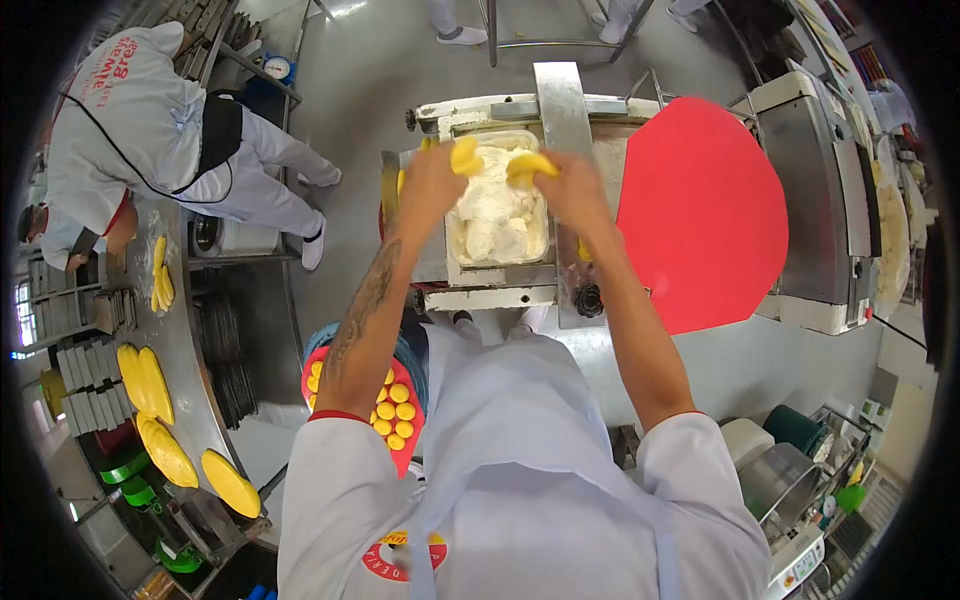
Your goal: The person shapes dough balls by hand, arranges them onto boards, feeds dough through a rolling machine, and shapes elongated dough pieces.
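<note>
Dough is in both hands; the left hand (432, 188) holds the left piece (466, 157), the right hand (580, 195) holds the right piece (530, 168), and both pieces are apart from each other, over the tub (546, 232); inside the tub lies white powder (495, 205), which seems to be flour. Fingers of each hand are closed on dough; how strongly they press, one cannot tell.

For good handling, the grip should be light, because such dough looks soft and can stretch or tear under hard fingertips; it is better to support each piece along its length than to pinch only one end; the hands should stay low over the tub, so that loose powder falls back inside; a thin and even coat is better than thick lumps; the two pieces should not touch while their faces are bare, since they may stick.

The tub sits in the white frame (490, 298); just to its right is the metal plate (567, 110), then the red sheet (705, 215), where a sleeve or wrist could catch; yellow balls (402, 411) are below the left forearm, so this elbow should move with care; a co-worker (150, 110) bends at the left bench (200, 385), well apart.
</note>
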{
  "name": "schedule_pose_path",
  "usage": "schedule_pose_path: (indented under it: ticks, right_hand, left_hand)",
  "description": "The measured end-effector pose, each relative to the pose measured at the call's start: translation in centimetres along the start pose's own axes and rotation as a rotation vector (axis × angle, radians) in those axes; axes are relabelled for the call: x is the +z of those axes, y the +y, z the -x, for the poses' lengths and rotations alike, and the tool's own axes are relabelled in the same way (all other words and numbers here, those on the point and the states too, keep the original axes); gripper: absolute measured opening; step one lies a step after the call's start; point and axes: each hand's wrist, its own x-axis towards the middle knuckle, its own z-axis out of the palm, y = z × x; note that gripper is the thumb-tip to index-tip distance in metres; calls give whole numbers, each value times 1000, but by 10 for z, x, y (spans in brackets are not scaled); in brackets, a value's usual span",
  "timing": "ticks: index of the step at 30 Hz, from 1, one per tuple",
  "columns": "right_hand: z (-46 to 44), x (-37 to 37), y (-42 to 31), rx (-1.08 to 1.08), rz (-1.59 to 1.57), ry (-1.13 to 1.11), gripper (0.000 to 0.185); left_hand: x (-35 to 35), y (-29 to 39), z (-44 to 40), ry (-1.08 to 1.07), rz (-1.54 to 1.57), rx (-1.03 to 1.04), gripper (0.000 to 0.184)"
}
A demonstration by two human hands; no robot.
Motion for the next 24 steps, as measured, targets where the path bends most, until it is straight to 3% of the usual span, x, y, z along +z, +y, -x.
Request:
schedule_pose_path:
  ticks: [3, 6, 8, 9, 10, 13, 16, 17, 18, 19, 20, 21, 23, 24]
  right_hand:
    - [8, -35, -34, -199, -51, 294, 45]
    - [5, 9, -17, -383, 18, 398, 43]
    - [-4, 70, 22, -305, 223, 72, 51]
    - [-10, 111, 64, -351, 373, -100, 47]
    - [-12, 122, 77, -305, 440, -353, 42]
    - [-6, 93, 72, -300, 185, -190, 40]
    - [-5, 44, 47, -293, 117, -34, 44]
    - [-4, 32, 30, -285, 204, -22, 38]
    - [4, 31, 19, -233, 129, 25, 42]
    - [5, 41, 29, -293, 176, 41, 48]
    - [14, 59, 52, -481, 188, 141, 53]
    - [23, 75, 54, -407, 302, -61, 54]
    - [41, 74, 65, -348, 443, -365, 42]
    - [45, 71, 76, -399, 338, -272, 41]
  left_hand:
    - [-21, 24, 4, 357, 57, 122, 60]
    - [12, 32, 16, 369, -177, 176, 66]
    - [89, -9, 12, 180, -344, 184, 60]
    - [112, -18, 11, -169, -362, 59, 51]
    - [138, -34, 20, -11, -467, 220, 41]
    - [100, -23, 24, -197, -310, 124, 34]
    - [77, -17, 30, 67, -50, 150, 24]
    - [111, -34, 14, 142, -55, 166, 20]
    - [142, -48, 8, 249, 37, 45, 36]
    - [209, -81, -4, 298, -211, 165, 30]
    - [168, -25, 23, 170, -37, -60, 27]
    - [223, -44, 14, 141, -100, -27, 20]
    - [184, -42, 46, 33, 102, -59, 20]
    - [170, -54, 37, -34, 228, -98, 23]
